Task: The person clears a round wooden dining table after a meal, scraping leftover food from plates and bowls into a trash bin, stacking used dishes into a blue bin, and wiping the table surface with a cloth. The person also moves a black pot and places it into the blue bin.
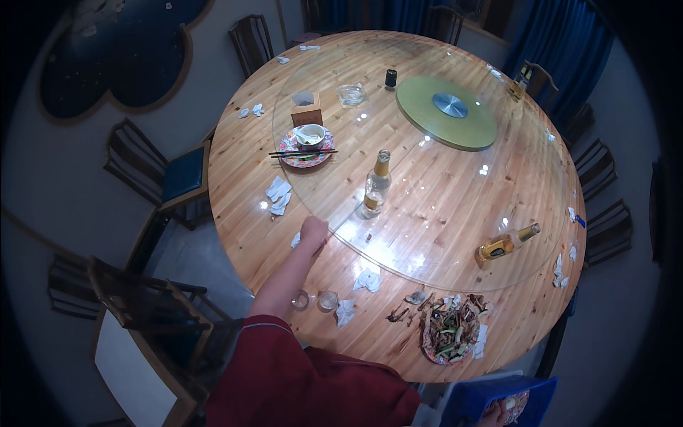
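Note:
My left hand (315, 233) reaches over the near left of the round wooden table, its fingers curled by the rim of the glass turntable (427, 273). A thin dark line runs from it toward a clear glass bottle (376, 187); I cannot tell whether it is something held. A crumpled tissue (295, 240) lies partly behind the wrist. At the bottom edge, my right hand (494, 414) is partly cut off, inside a blue plastic bin (464, 395) against a floral plate (517, 405). Its grip is unclear. An oval floral plate (425, 347) heaped with bones and cucumber pieces stands nearby.
Two small glasses (327, 300) stand near my forearm. A tilted-looking beer bottle (504, 244) is at right. A floral plate (288, 155) bears a bowl (310, 136) and chopsticks (304, 153), beside a tissue box (307, 111). Wooden chairs (155, 160) surround the table.

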Tool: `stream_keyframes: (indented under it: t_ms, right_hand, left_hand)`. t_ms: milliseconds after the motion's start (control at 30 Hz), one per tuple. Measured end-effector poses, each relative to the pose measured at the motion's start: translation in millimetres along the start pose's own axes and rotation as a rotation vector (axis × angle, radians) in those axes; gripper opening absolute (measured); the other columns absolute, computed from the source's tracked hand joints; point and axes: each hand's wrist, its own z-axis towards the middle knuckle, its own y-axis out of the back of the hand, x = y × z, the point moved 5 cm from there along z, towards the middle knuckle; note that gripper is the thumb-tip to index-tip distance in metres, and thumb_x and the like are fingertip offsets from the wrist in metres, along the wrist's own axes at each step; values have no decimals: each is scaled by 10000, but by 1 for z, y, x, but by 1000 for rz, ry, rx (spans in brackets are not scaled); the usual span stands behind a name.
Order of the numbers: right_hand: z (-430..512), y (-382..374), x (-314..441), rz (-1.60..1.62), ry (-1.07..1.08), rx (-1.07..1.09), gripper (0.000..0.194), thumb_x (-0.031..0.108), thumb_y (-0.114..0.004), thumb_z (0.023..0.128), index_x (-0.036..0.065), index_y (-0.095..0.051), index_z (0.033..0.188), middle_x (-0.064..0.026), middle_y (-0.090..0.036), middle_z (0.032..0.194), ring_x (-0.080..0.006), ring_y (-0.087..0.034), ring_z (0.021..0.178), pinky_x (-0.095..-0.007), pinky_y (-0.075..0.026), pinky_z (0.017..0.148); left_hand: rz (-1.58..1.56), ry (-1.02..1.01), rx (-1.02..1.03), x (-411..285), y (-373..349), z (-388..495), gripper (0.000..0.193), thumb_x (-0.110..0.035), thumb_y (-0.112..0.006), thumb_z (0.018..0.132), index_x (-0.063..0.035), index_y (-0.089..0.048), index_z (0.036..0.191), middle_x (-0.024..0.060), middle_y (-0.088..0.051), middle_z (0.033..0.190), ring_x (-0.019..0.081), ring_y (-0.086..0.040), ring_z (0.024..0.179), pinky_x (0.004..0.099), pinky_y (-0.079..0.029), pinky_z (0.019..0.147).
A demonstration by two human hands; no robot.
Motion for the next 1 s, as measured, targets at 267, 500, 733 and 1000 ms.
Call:
stream_keyframes:
  t_ms: [267, 500, 733, 1000]
  right_hand:
    - [-19, -86, 73, 600, -128, 348, 191, 3, -603, 896, 28, -595, 1085, -51, -639, 839, -59, -489, 533, -182, -381, 451]
    - [-49, -158, 239, 462, 173, 701, 282, 158, -490, 1013, 18, -580, 1241, -14, -572, 822, -72, -502, 609, -205, -422, 556]
    - [-94, -249, 361, 306, 410, 1123, 248, 158, -492, 997, 43, -633, 1166, -117, -652, 787, -203, -647, 718, -356, -498, 651]
    - [-148, -327, 442, 60, 1062, 891, 331, 96, -588, 873, 25, -585, 1195, -168, -644, 714, -278, -641, 603, -379, -507, 570]
  left_hand:
    - [-208, 246, -28, 23, 34, 51, 233, -140, -576, 863, 32, -634, 716, 170, -649, 629, 273, -637, 496, 386, -507, 452]
    - [-710, 365, 63, 58, 27, 65, 180, -93, -468, 920, 30, -596, 946, 179, -675, 831, 269, -664, 594, 351, -524, 444]
    - [-793, 284, 71, 54, 47, 60, 229, -158, -460, 969, 6, -527, 1115, 165, -676, 954, 264, -698, 713, 341, -608, 558]
    - [-789, 257, 174, 34, 44, 86, 216, -221, -530, 983, -22, -532, 1070, 111, -661, 943, 203, -680, 733, 317, -605, 581]
